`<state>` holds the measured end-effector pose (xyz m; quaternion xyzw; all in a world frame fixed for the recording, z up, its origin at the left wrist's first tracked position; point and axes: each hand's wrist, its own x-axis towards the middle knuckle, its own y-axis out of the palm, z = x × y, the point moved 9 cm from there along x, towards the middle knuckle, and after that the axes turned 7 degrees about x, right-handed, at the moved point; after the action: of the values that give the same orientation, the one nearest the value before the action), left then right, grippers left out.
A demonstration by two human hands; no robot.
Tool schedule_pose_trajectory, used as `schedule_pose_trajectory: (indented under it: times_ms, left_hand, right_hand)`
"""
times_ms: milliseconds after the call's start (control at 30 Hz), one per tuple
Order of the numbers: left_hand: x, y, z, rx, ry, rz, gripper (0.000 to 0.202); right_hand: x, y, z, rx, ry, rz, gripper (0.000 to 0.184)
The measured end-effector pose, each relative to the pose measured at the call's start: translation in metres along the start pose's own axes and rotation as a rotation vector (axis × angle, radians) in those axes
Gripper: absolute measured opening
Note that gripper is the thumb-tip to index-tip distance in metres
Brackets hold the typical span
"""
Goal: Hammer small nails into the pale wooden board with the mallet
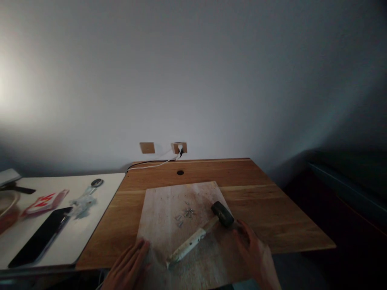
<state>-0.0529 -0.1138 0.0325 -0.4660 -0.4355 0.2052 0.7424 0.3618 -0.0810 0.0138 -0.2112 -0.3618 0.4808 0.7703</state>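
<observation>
A pale wooden board (pixel 160 217) lies flat on the table in front of me. A mallet (pixel 186 245) with a dark head and a whitish, stained handle rests diagonally across it, head toward the right edge. Small metal nails or screws (pixel 189 212) lie in a loose pile near the board's middle, beside a few small clear pieces (pixel 179 221). My left hand (pixel 130 264) rests with fingers stretched out at the board's lower left edge. At the right edge, close to the mallet head, my right hand (pixel 253 250) lies with thumb and fingers apart, holding nothing visible.
The wooden table (pixel 260 201) stands against the wall. A white table (pixel 90 225) on the left carries a black phone (pixel 42 235), a red and white packet (pixel 46 201), crumpled clear plastic (pixel 83 204) and a bowl (pixel 9 205). Cables (pixel 151 165) run to a wall socket (pixel 179 148).
</observation>
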Motion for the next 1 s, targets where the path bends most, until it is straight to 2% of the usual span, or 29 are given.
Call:
schedule_pose_trajectory:
  times_ms: [100, 200, 300, 433, 500, 700, 833, 1000]
  left_hand:
    - [-0.011, 0.015, 0.031, -0.020, -0.183, 0.096, 0.037]
    - [-0.023, 0.024, 0.063, 0.038, -0.298, 0.250, 0.033]
    - [-0.031, 0.022, 0.089, 0.210, -0.363, 0.364, 0.034]
    - [-0.040, 0.019, 0.119, 0.376, -0.458, 0.433, 0.040]
    - [-0.044, 0.023, 0.127, 0.382, -0.441, 0.435, 0.044]
    - [-0.054, 0.030, 0.144, 0.360, -0.404, 0.337, 0.041]
    - [-0.056, 0.032, 0.151, 0.347, -0.426, 0.374, 0.045]
    - [-0.052, 0.026, 0.162, 0.242, -0.499, 0.398, 0.048]
  right_hand:
    - [0.001, 0.020, 0.015, 0.090, 0.070, 0.107, 0.040]
    - [-0.004, 0.045, 0.047, 0.157, 0.035, 0.160, 0.039]
    - [-0.010, 0.068, 0.086, 0.226, -0.039, 0.216, 0.037]
    - [-0.019, 0.095, 0.118, 0.373, -0.078, 0.410, 0.042]
    - [-0.022, 0.103, 0.122, 0.415, -0.087, 0.455, 0.044]
    - [-0.025, 0.109, 0.117, 0.400, -0.102, 0.417, 0.044]
    - [-0.025, 0.112, 0.117, 0.408, -0.092, 0.430, 0.043]
    - [-0.027, 0.112, 0.117, 0.440, -0.081, 0.421, 0.042]
